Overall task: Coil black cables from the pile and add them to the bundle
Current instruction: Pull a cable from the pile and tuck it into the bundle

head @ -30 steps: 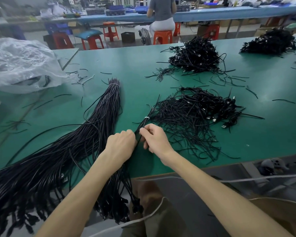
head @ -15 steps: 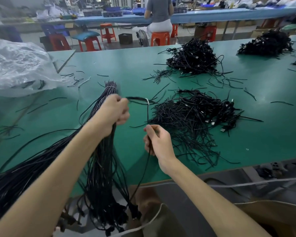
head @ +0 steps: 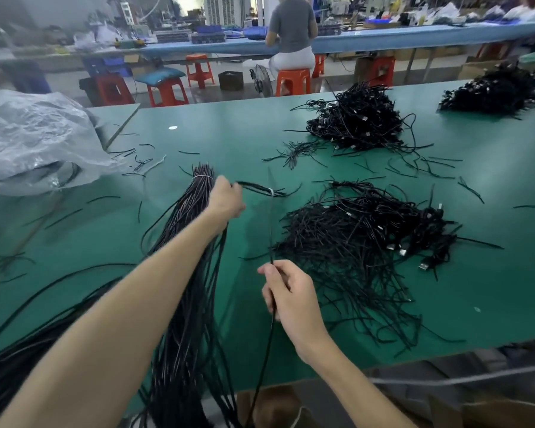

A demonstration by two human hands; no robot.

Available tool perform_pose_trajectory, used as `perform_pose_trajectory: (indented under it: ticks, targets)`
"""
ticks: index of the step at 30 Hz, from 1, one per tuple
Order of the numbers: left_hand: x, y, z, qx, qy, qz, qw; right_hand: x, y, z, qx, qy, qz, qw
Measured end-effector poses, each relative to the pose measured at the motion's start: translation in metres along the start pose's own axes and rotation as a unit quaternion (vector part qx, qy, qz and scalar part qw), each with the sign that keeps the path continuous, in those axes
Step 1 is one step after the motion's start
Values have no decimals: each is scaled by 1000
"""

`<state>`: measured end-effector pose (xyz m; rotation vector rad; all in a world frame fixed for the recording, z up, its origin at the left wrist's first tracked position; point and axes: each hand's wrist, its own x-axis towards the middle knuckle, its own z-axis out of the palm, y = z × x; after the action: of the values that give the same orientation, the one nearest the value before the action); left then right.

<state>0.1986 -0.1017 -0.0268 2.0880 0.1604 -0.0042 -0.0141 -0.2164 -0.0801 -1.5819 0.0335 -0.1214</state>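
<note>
A black cable [head: 257, 188] was held just right of the bundle [head: 195, 242]. Its folded end, bound by a white tie [head: 271, 190], was pointed rightward, away from the bundle. From that tie the long strand was run back toward the person, roughly parallel to the bundle, and was left hanging past the edge of the table [head: 229, 134]. The cable was thin and dark. The stretch between the tie and the nearer hand was blurred, so it only seemed to be pulled straight. The folded end was held in the closed fingers of the left hand [head: 226, 200], beside the bundle's tied far end. The strand was gripped in the curled fingers of the right hand [head: 291, 298], right of the bundle's middle. The pile [head: 362, 239] was spread further right of the bundle. Compared with half a second earlier, the left hand was found nearer the bundle's tied end, and the hands were set wider apart.
</note>
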Motion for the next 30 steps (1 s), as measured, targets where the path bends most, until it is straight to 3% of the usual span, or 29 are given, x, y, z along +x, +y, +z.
perform_pose_trajectory:
  ticks: [2, 7, 12, 16, 20, 24, 30]
  targets:
    - [-4, -27, 15, 67, 15, 12, 998, 1, 2, 2, 4, 10, -3, 1000]
    - [-12, -37, 24, 45, 75, 28, 996, 1, 1, 4, 1, 6, -8, 1000]
    - [-25, -20, 9, 175, -42, 22, 983, 1, -1, 3, -7, 13, 4, 1000]
    - [-53, -12, -22, 322, -102, 25, 941, 0, -1, 3, -13, 19, 5, 1000]
    - [-91, -26, -51, 420, -125, 80, 895, 1, 1, 4, -25, 20, 11, 999]
    - [-133, -40, -58, 465, -201, 60, 860, 2, 2, 7, -43, 19, 10, 999]
    - [-164, -41, -39, 582, -217, 73, 780, 2, 3, 6, -53, 21, 14, 998]
